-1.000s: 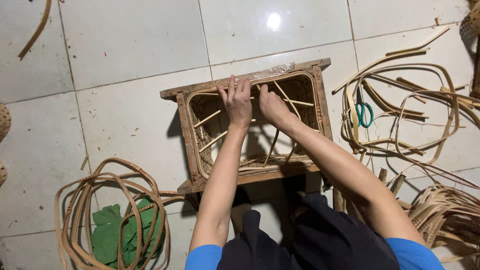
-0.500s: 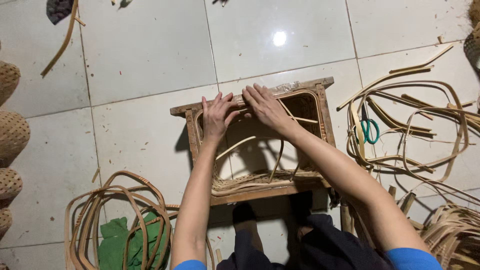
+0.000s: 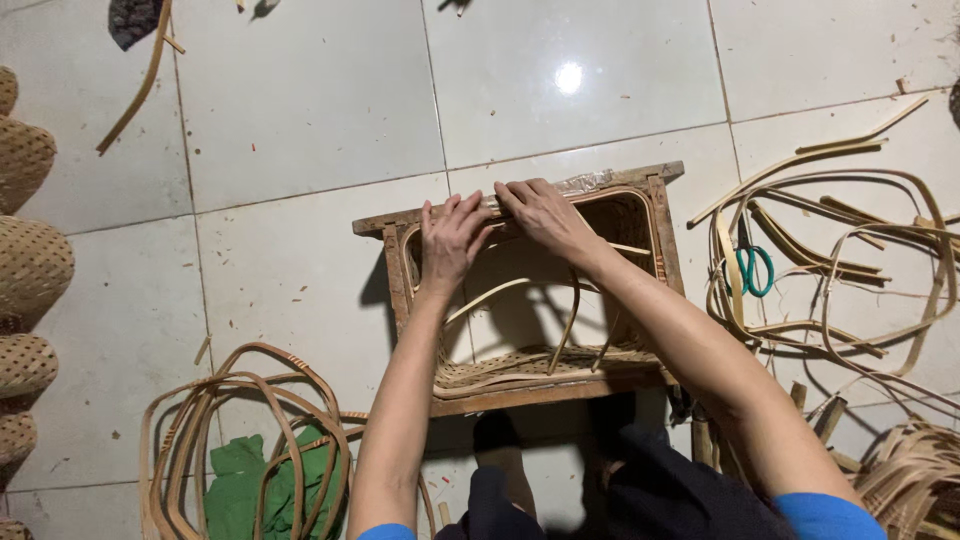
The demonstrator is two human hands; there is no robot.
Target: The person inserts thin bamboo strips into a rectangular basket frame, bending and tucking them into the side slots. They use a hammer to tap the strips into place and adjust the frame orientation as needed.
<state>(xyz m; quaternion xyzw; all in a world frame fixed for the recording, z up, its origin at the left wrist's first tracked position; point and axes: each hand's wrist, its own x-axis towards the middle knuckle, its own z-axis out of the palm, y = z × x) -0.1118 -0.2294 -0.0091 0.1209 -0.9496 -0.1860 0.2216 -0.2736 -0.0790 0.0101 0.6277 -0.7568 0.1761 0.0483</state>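
left hand point(image 3: 452, 240) shifted left, wooden frame point(image 3: 668, 240)

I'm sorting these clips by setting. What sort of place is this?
Probably a small basket-weaving workshop on a tiled floor. Both hands, left and right, press on a wooden frame with woven strips inside; cane coils, scissors and woven baskets lie around.

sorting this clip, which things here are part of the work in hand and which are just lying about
In hand: left hand, right hand, wooden frame, woven strips.
Lying about: scissors, loose strips, cane coils, green cloth, baskets.
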